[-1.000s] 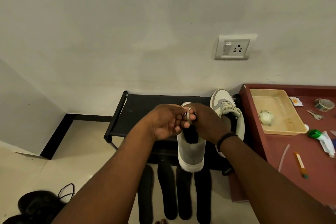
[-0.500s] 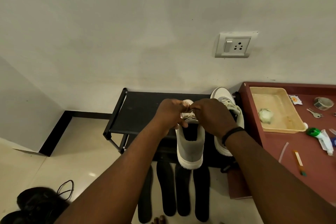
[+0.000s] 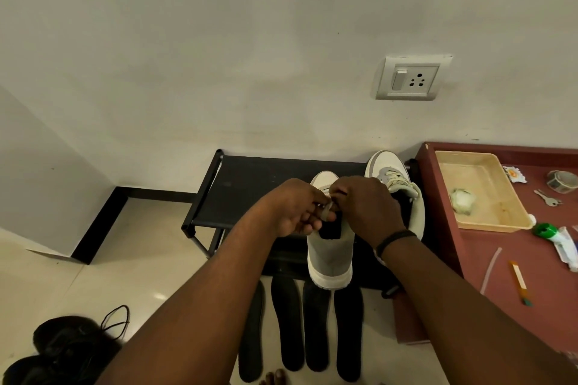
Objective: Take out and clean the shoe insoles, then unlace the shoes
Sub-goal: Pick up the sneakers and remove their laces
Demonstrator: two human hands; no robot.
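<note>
1. Since the frame a second ago, both hands have slid a little toward the toe of the near shoe and closed up against each other; the shoe itself has stayed where it was on the rack.
2. The left hand (image 3: 292, 208) has its fingers (image 3: 316, 222) curled, pinching the pale lace (image 3: 327, 206) over the shoe's tongue.
3. The right hand (image 3: 364, 205), with a black band (image 3: 394, 238) at the wrist, is curled over the same lace from the other side, knuckles touching the left hand; the fingertips are hidden, so how much lace it grips cannot be told.
4. The white and grey high-top sneaker (image 3: 330, 255) stands on the black low shoe rack (image 3: 250, 187), heel toward the camera and overhanging the front edge.
5. Its matching second sneaker (image 3: 397, 184) stands just beside it on the right, still laced.
6. Four dark flat insoles (image 3: 287, 322) lie side by side on the pale tiled floor (image 3: 93, 275) in front of the rack.
7. A pair of black shoes (image 3: 62, 344) with a loose black cord sits at the lower left.
8. On the reddish-brown desk (image 3: 488, 259) at the right lies a beige plastic tray (image 3: 488, 194) holding a crumpled white wad (image 3: 462, 200).
</note>
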